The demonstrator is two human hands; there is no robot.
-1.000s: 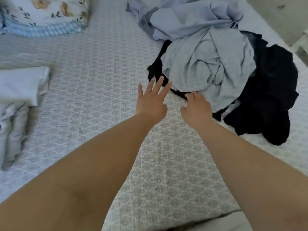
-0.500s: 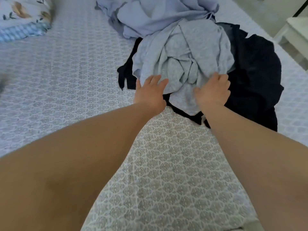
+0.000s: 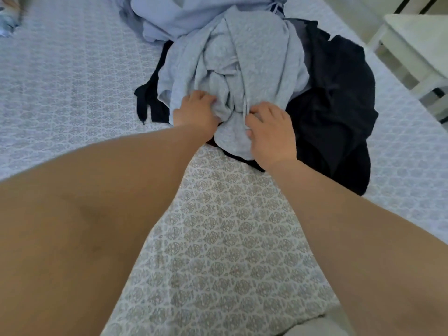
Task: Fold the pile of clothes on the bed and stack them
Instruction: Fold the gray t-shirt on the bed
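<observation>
Since half a second earlier, both hands have been closed on the grey garment (image 3: 244,61), where they had only been laid against its near edge, and the view has been drawn closer to the pile. Fabric is seen bunched under the left hand (image 3: 196,111), whose fingers (image 3: 206,98) are curled into the near left part of the cloth. On the other side of a central fold, the right hand (image 3: 271,132) is pressed onto the garment, its fingers (image 3: 257,111) bent and pinching a ridge of the material, with the thumb laid along the lower hem.

The grey garment is shown crumpled on top of the pile, in the middle of the bed (image 3: 72,69), which is covered with a pale patterned sheet. A black garment (image 3: 339,105) is spread beneath and to the right of it, with a dark strip showing at the left from under the grey cloth. A light blue garment (image 3: 174,18) is heaped just behind, touching the grey one at the far side.

A white piece of furniture (image 3: 417,44) is glimpsed beside the bed at the upper right. Part of a patterned pillow (image 3: 7,18) is caught, blurred, at the upper left corner. Both bare forearms are extended across the sheet from the bottom of the view toward the pile
</observation>
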